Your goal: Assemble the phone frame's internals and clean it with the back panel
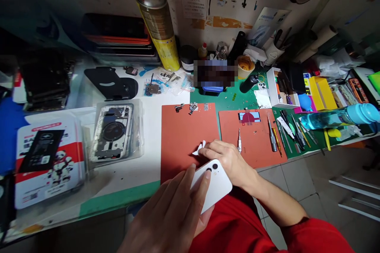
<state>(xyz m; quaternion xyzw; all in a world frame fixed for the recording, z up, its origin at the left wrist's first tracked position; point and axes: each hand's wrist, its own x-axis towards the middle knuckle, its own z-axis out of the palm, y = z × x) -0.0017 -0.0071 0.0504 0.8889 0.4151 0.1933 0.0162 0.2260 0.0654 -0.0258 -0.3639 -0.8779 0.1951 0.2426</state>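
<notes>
My left hand (175,205) is wrapped round a white smartphone (218,183), its back with two camera lenses facing up. One finger lies beside the lenses. Just beyond the phone's top edge, my right hand (224,156) is closed on a small crumpled white tissue (199,148), whose end sticks out past the fingertips. Both hands are over the near edge of an orange mat (187,134). Small metal phone parts (193,107) lie at that mat's far edge. A silver screwdriver (239,141) rests on a second orange mat (228,126) to the right.
To the left, an opened phone body (112,132) lies in a clear tray beside a boxed battery (43,152). A tall spray can (160,27) stands at the back. Right are screwdrivers and tweezers (292,130), a parts box (282,90) and a blue water bottle (338,116).
</notes>
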